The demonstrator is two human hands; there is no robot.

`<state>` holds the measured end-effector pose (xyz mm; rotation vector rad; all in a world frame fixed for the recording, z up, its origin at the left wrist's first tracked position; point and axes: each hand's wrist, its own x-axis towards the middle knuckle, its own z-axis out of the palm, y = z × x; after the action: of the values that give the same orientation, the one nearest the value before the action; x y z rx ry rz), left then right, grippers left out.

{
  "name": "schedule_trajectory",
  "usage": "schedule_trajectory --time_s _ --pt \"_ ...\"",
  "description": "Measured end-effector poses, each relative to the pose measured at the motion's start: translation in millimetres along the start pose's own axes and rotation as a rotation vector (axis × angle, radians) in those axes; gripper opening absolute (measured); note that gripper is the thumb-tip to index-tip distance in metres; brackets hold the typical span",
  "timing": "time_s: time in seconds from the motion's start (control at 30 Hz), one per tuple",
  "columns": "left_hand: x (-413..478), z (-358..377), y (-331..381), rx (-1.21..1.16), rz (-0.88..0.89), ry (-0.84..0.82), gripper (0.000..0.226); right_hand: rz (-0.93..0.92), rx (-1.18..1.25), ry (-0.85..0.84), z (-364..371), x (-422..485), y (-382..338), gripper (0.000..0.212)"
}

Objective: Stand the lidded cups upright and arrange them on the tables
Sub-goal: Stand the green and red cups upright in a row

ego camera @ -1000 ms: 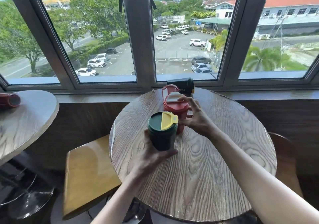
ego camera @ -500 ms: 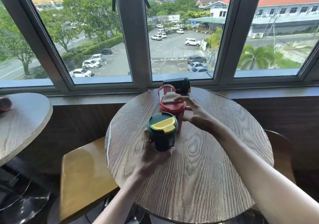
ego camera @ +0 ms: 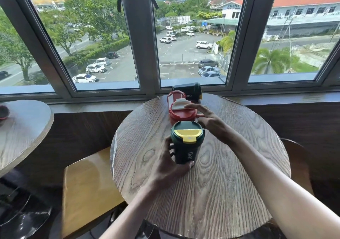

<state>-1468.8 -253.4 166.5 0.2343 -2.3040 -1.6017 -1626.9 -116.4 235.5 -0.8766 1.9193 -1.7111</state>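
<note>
left hand [ego camera: 166, 165]: fingers wrapped round upright green cup [ego camera: 186, 143], yellow lid
right hand [ego camera: 211, 122]: fingers loosely spread, fingertip touching red cup [ego camera: 181, 112] lid
table [ego camera: 220, 183]: round, wood grain

Matt green cup [ego camera: 186, 146] on grained wooden table [ego camera: 220, 192].
</note>
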Motion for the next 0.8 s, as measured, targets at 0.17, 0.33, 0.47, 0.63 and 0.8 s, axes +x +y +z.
schedule_trajectory --time_s 0.17,0.33,0.47,0.63,0.8 --pt "-1 4 0 -0.037 0.002 0.034 0.069 -0.008 0.026 -0.006 0 -1 1 0.056" --pt "0 4 -3 -0.066 -0.003 0.031 0.068 0.020 0.091 0.030 3 1 -2 0.059" --pt "-4 0 5 -0.146 -0.004 -0.065 0.070 0.009 0.095 0.027 6 -4 -7 0.065" --pt "-6 -27 6 -0.247 0.058 -0.002 0.069 0.034 0.226 0.078 0 -11 -3 0.064" --pt "41 -36 36 -0.200 0.045 0.281 0.038 0.080 0.345 0.356 -12 -3 1 0.032"
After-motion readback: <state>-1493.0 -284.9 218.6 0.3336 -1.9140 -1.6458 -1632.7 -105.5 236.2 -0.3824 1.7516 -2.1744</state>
